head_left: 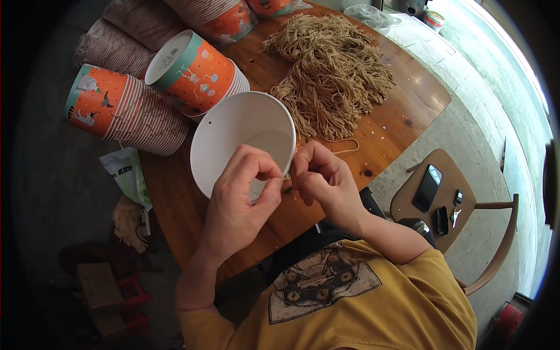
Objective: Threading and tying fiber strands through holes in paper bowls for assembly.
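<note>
A white paper bucket lies tilted on the table, its mouth facing me and a small hole showing in its wall. My left hand is at its near right rim, thumb and forefinger pinching a short bit of tan cord. Close beside it, at the same edge of the rim, my right hand has its fingers curled in a pinch; what they hold is hidden. Beyond the bucket spreads a large heap of tan cords, with one loop trailing toward my right hand.
Stacks of orange paper buckets stand and lie at the far left of the wooden table. A white-green bag hangs by the left edge. A chair at the right bears a phone and keys.
</note>
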Demonstrator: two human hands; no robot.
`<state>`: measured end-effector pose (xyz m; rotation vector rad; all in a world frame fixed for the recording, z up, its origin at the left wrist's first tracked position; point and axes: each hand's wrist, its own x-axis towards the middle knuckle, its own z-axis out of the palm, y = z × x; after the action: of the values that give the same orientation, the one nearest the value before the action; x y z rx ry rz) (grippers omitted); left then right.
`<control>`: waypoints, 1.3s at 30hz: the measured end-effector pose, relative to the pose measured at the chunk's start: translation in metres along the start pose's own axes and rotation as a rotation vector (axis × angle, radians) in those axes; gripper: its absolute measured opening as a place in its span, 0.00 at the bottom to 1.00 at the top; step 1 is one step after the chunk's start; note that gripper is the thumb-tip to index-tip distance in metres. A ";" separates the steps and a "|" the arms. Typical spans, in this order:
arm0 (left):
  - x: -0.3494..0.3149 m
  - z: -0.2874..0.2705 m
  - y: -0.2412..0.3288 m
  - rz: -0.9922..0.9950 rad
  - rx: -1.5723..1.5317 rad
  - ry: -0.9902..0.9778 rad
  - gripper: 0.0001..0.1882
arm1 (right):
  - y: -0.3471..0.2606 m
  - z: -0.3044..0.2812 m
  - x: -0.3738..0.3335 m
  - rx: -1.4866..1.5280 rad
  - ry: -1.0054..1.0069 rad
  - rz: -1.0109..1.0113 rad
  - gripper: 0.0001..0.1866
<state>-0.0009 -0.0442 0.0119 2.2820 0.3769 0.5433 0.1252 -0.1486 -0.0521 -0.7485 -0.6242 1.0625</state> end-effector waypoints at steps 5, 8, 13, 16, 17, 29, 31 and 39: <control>0.001 0.001 0.005 -0.046 -0.065 -0.012 0.07 | 0.001 -0.003 -0.003 -0.141 0.056 -0.046 0.03; 0.001 0.003 0.002 -0.063 -0.090 0.003 0.06 | 0.010 -0.010 -0.004 -0.501 0.016 -0.301 0.06; -0.002 0.002 -0.002 -0.200 -0.217 0.029 0.06 | 0.009 -0.003 -0.007 -0.664 0.055 -0.226 0.09; -0.003 0.001 0.002 -0.273 -0.255 0.041 0.06 | 0.012 0.002 -0.008 -0.632 0.088 -0.202 0.09; -0.004 -0.001 0.003 -0.275 -0.251 0.041 0.06 | 0.013 0.003 -0.008 -0.600 0.116 -0.189 0.08; -0.011 -0.008 0.012 -0.036 0.139 0.049 0.11 | 0.008 0.011 -0.005 -0.611 0.103 -0.224 0.07; -0.009 -0.008 0.008 0.164 0.332 0.107 0.13 | 0.008 0.011 -0.005 -0.612 0.098 -0.212 0.08; -0.005 -0.003 0.010 0.299 0.560 0.096 0.14 | 0.009 0.011 -0.004 -0.594 0.102 -0.189 0.08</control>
<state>-0.0058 -0.0511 0.0194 2.8862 0.2551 0.7756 0.1110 -0.1470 -0.0528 -1.2224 -0.9182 0.6566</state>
